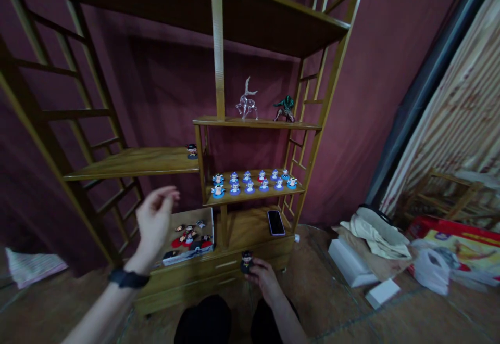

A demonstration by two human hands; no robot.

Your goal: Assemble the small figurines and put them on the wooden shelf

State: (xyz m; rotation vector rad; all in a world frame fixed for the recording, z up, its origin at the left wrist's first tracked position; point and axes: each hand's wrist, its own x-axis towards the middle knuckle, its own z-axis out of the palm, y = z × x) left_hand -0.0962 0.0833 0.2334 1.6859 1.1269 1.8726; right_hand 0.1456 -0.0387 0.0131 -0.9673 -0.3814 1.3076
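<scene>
Right grip pinches figurine | long axis vertical, head up | left grip parted, empty

- No text, label, brand or number can be read anywhere.
- Between three and four o'clock, the red-and-yellow package carries printed markings, too blurred to make out.
- Between seven and eight o'clock, any print on the open box is too small to tell.

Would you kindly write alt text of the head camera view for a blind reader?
A person's right hand holds a small dark figurine before a brown wooden shelf unit; the left hand is near a shallow pale box of red and black figurines. On one shelf, mostly blue and purple figurines stand in two rows.
</scene>
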